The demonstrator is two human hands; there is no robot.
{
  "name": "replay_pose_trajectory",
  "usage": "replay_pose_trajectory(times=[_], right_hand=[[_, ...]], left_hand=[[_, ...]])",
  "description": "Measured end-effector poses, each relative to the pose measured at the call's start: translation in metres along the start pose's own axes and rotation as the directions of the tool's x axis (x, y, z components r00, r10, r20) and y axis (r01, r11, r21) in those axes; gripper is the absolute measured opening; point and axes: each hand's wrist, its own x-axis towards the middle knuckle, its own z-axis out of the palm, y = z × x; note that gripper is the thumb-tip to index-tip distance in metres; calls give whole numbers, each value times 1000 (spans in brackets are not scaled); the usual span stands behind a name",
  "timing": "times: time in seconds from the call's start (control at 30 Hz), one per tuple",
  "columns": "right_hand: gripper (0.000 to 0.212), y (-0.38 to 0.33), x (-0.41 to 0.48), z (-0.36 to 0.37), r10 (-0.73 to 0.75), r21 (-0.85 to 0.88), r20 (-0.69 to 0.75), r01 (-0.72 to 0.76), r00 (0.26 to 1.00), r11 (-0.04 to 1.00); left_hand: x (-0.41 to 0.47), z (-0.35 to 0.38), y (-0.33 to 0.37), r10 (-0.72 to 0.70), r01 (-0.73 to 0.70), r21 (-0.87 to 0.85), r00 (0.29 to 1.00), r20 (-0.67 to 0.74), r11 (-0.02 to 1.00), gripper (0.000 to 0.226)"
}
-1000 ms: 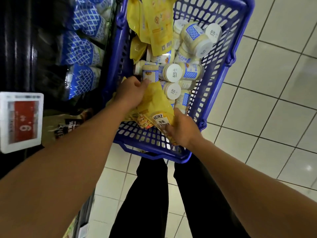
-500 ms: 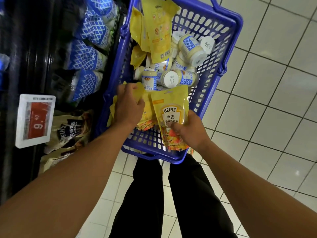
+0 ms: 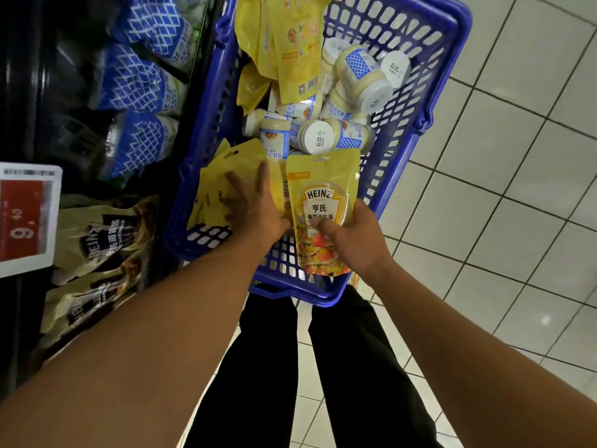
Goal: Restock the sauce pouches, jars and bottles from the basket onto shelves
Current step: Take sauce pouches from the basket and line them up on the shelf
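A blue plastic basket stands on the floor in front of my legs. It holds several yellow sauce pouches and several white-lidded jars with blue lattice labels. My right hand grips an upright yellow Heinz pouch at the basket's near end, thumb on its front. My left hand lies with spread fingers on a pile of yellow pouches in the near left corner. More yellow pouches lean at the far end.
A dark shelf runs along the left, stocked with blue lattice packs and beige Heinz pouches. A red and white price tag hangs on its edge. White floor tiles spread to the right. My black trousers are below.
My right hand has lifted the Heinz pouch upright out of the pile. My left hand has uncurled from the pouches and now lies flat on them.
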Motion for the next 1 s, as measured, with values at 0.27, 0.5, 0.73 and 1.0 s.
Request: replay_pose_trajectory(times=[0.27, 0.5, 0.73, 1.0], right_hand=[[36, -8, -4, -4, 17, 121, 38, -21, 999, 992], [35, -22, -15, -20, 176, 420, 180, -237, 968, 876], [32, -32, -26, -20, 208, 617, 498, -513, 842, 597], [33, -34, -37, -12, 87, 571, 684, -605, 725, 555]], left_hand=[[-2, -2, -13, 115, -128, -63, 978, -175, 990, 92], [-24, -16, -47, 257, -325, -305, 936, -242, 895, 93], [-63, -19, -64, 425, -623, -423, 771, -475, 658, 67], [-87, -20, -38, 408, -694, -597, 720, -562, 402, 75]])
